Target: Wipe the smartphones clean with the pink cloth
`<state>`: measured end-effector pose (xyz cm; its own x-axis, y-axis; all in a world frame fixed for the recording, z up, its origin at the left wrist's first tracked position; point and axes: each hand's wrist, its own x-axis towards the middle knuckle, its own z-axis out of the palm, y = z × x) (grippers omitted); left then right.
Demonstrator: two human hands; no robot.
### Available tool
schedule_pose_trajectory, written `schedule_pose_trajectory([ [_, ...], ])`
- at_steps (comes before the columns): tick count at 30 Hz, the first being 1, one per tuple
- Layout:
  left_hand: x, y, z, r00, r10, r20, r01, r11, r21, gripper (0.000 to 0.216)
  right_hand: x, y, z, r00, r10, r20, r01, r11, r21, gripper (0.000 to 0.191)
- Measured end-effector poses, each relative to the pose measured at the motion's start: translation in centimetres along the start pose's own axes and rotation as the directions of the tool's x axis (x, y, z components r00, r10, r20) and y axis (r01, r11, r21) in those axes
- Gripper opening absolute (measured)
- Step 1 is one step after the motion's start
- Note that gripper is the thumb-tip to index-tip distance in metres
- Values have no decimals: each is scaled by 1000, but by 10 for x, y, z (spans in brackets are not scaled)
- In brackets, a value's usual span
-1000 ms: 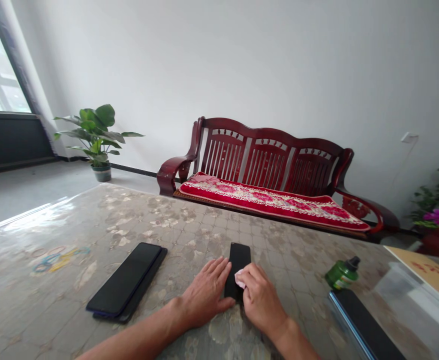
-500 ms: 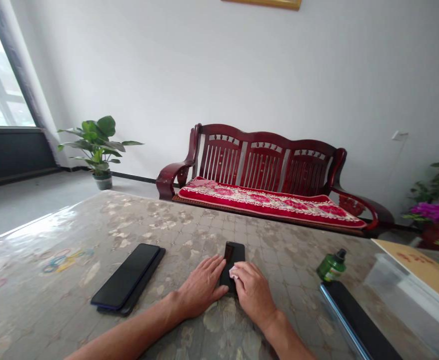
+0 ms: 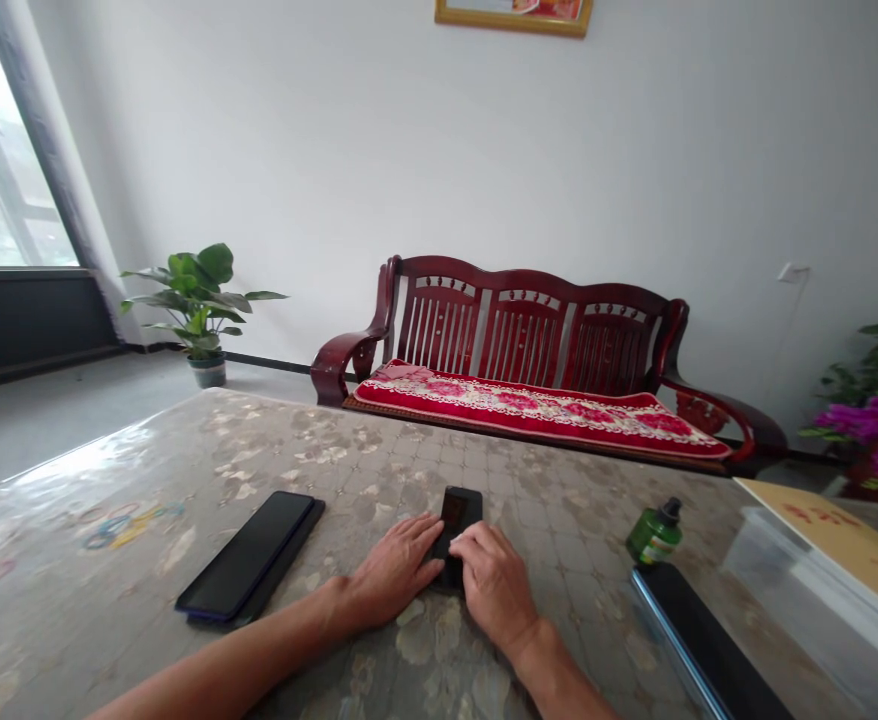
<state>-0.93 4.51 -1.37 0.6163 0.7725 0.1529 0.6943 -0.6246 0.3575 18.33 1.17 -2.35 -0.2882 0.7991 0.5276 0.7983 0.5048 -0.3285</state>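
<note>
A small black smartphone [image 3: 460, 508] lies flat on the patterned tablecloth [image 3: 559, 600], between my hands. My left hand [image 3: 396, 570] rests flat at its left side, fingers stretched out and fingertips touching its edge. With curled fingers, my right hand [image 3: 493, 577] presses a crumpled pale cloth [image 3: 454, 542] against the phone's dark face. Most of that cloth is hidden under the fingers. Left of my hands, a larger phone [image 3: 248, 555] lies partly over another dark flat device.
At right stand a green pump bottle [image 3: 655, 532], a long dark device [image 3: 709, 640] and a clear plastic box [image 3: 799, 590] with a tan board on it. Rubber bands [image 3: 120, 525] lie at left. A red wooden bench [image 3: 529, 330] stands beyond the table.
My right hand has shifted slightly left across the phone, and less of the cloth shows. The left hand keeps its place beside the phone. The camera view has tilted up a little.
</note>
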Motion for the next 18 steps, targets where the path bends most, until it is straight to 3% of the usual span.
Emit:
schedule_pose_trajectory([
  [7,21,-18,1,1000,16,-23,-16,1000,-2,43,1,-2,-2,999,36,27,-37,998,45,17],
  [13,53,-34,1,996,82,25,-83,994,65,62,1,7,6,993,113,-29,-106,979,175,20],
  [18,75,-34,-8,970,210,124,-226,965,131,76,6,7,8,980,194,-48,-176,952,250,17],
])
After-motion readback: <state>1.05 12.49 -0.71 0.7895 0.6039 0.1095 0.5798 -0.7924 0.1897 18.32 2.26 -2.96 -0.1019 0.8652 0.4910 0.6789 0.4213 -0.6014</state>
